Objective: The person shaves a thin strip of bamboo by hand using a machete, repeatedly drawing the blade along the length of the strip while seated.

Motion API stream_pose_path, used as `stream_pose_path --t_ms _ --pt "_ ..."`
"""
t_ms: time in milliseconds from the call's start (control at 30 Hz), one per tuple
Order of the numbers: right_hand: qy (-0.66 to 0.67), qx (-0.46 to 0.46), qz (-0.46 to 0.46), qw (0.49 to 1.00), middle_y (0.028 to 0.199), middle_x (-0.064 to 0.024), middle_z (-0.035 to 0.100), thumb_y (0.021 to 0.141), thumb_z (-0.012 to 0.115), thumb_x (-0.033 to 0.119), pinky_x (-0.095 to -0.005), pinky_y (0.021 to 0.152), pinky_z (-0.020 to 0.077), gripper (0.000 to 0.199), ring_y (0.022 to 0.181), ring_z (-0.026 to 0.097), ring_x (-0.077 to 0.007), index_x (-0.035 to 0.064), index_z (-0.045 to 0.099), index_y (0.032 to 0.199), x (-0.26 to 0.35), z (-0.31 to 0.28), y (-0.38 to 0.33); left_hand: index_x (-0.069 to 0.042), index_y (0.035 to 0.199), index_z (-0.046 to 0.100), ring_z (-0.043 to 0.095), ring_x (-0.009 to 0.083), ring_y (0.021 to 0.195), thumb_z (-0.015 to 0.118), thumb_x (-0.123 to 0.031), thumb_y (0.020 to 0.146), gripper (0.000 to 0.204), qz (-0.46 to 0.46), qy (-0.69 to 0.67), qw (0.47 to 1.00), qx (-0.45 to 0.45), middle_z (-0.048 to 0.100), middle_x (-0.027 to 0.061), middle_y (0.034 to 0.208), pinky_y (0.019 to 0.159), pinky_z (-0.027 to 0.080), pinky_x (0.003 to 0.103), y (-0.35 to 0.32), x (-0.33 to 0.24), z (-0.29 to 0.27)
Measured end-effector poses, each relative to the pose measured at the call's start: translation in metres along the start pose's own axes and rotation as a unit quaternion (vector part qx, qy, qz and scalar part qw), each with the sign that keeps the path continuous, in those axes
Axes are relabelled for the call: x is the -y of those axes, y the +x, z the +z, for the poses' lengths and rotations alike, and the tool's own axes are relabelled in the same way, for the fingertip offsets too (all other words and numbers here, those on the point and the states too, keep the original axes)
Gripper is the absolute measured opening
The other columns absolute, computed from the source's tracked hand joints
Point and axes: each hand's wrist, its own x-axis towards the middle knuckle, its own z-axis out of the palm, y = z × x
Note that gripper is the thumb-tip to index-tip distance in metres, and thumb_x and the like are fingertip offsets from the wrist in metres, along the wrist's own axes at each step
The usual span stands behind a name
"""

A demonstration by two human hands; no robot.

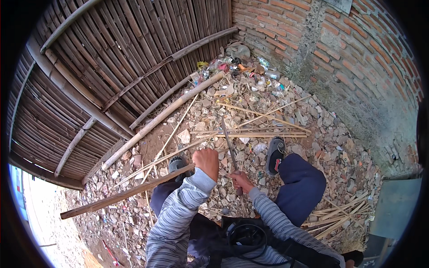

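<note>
Sitting among bamboo slivers [250,133] and rubble [321,147], I face a bamboo fence [111,58] and brick wall [357,58]; a pole [165,116] lies ahead. My left hand [206,161] is fisted around a long bamboo strip [127,193]. My right hand [240,181] is clenched on a knife [229,145], its blade pointing away.

This is an outdoor corner of a yard used as a rough work place. A bamboo fence [111,58] meets a brick wall [339,49], and the rubble ground [321,147] is covered with bamboo strips [250,134] and litter [232,67].
</note>
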Motion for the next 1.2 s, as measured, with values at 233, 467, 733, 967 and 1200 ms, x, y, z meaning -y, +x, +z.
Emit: stream_pose_path --t_ms 233,467,733,967,1200 --pt "-0.062 -0.131 0.06 0.988 0.056 0.0015 0.037 0.095 0.07 0.017 -0.032 0.041 0.033 0.031 0.042 0.032 -0.0093 0.0131 0.045 0.077 -0.017 -0.03 0.011 -0.017 0.077 0.08 0.076 0.021 0.074 0.066 -0.016 0.09 0.018 0.013 -0.008 1.0 0.013 0.076 0.0031 0.074 0.056 0.051 0.037 -0.007 0.004 -0.002" --pt "-0.295 -0.229 -0.109 0.921 0.071 -0.0119 0.065 0.083 0.078 0.027 -0.0422 0.067 0.0516 0.032 0.064 0.063 -0.0271 -0.0026 0.066 0.085 -0.029 -0.033 0.027 -0.011 0.07 0.075 0.074 0.028 0.065 0.063 -0.014 0.086 0.02 0.015 -0.02 0.997 -0.08 0.071 0.0118 0.068 0.056 0.052 0.042 -0.026 0.041 -0.008" --pt "-0.368 -0.369 -0.275 0.808 0.076 -0.0237 0.069 0.084 0.075 0.028 -0.0476 0.071 0.0527 0.032 0.074 0.068 -0.0417 -0.0041 0.069 0.083 0.035 -0.044 0.003 -0.015 0.109 0.072 0.071 0.0341 0.066 0.056 -0.012 0.093 0.022 -0.023 -0.103 0.994 -0.036 0.072 0.0106 0.082 0.056 0.053 0.046 -0.111 0.081 -0.071" --pt "-0.332 -0.438 -0.275 0.789 0.083 -0.0232 0.073 0.082 0.073 0.025 -0.0498 0.076 0.0541 0.025 0.085 0.071 -0.0438 -0.0002 0.072 0.087 0.094 -0.067 -0.028 -0.021 0.122 0.075 0.064 0.0315 0.059 0.064 -0.012 0.091 0.034 -0.071 -0.191 0.976 -0.079 0.063 0.0079 0.075 0.054 0.048 0.044 -0.2 0.101 -0.1" --pt "-0.347 -0.481 -0.269 0.759 0.089 -0.0241 0.073 0.083 0.072 0.027 -0.0517 0.078 0.0534 0.027 0.087 0.069 -0.0453 0.0024 0.073 0.093 0.101 -0.094 -0.032 -0.02 0.119 0.079 0.06 0.0308 0.056 0.071 -0.011 0.088 0.033 -0.143 -0.218 0.964 -0.049 0.059 0.0099 0.069 0.053 0.042 0.043 -0.256 0.12 -0.122"
